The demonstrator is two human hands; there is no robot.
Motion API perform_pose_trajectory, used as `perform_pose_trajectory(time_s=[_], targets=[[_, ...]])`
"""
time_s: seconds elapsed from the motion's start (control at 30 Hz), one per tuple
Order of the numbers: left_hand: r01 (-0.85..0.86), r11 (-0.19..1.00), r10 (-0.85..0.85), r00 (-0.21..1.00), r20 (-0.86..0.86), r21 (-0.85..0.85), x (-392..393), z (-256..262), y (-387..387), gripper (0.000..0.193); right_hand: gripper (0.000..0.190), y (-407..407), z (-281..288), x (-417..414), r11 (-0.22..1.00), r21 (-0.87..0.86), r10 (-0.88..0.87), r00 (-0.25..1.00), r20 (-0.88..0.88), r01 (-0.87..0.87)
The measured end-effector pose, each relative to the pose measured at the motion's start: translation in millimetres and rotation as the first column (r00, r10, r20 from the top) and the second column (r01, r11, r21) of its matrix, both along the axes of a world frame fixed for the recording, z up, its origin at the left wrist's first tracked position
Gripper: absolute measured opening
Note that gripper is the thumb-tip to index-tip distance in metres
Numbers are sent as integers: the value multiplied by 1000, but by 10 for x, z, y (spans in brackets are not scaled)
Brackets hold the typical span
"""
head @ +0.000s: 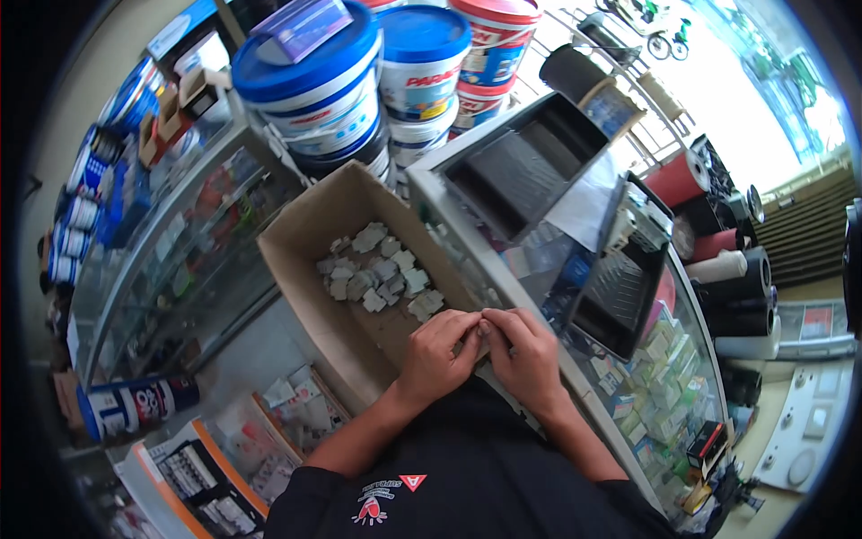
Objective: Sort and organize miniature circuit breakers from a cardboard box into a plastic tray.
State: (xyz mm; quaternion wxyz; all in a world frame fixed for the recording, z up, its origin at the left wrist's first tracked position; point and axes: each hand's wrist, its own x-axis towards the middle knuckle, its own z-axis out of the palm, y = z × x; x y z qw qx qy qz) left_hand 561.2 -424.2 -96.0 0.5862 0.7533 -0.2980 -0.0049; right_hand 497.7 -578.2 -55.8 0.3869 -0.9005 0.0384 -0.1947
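My left hand (441, 354) and my right hand (522, 354) meet at the fingertips over the near right edge of an open cardboard box (303, 283). The fingers are bent and pinched together; anything small between them is hidden. Inside the box, beyond my hands, lies a loose pile of small grey-white pieces (384, 269), their kind unclear. One of these pieces (425, 305) lies just beyond my left hand.
Right of the box stands a glass display counter (572, 377) bearing a black paint tray (525, 168) and a second black tray (619, 290) with pale parts in it. Paint buckets (310, 101) stand beyond the box. Another glass case (161, 222) is at left.
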Motion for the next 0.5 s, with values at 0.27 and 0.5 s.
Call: perform_pose_trajectory(time_s=[0.27, 0.5], targets=[[-54, 958, 91, 989, -119, 282, -81, -923, 1079, 14, 9, 781, -1113, 127, 952, -74, 270, 930, -248, -296], [-13, 914, 109, 970, -215, 406, 10, -1613, 1539, 18, 10, 1179, -1803, 298, 916, -46, 364, 872, -326, -400]])
